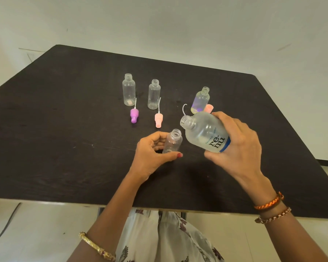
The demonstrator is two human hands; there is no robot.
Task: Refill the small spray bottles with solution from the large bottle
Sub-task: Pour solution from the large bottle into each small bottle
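Left hand point(153, 152) grip curled round a small clear bottle point(172, 141), uncapped, standing upright on the dark surface point(64, 129), thumb across its front near the base. Right hand point(237, 146) grip clamped on the large bottle point(204, 132), cap off, tilted with its open mouth pointing left, just above and beside the small bottle's neck; mouths near but apart. No liquid stream visible.

Further back: two more small clear bottles, left one point(128, 89) and middle one point(154, 94), both upright and open. A purple spray cap point(134, 115) and a pink spray cap point(158, 120) lie in front of them, tubes pointing away. A fourth small bottle point(200, 101) with purple-yellow tint stands to the right, another pink cap point(208, 108) beside it, partly hidden behind the large bottle.
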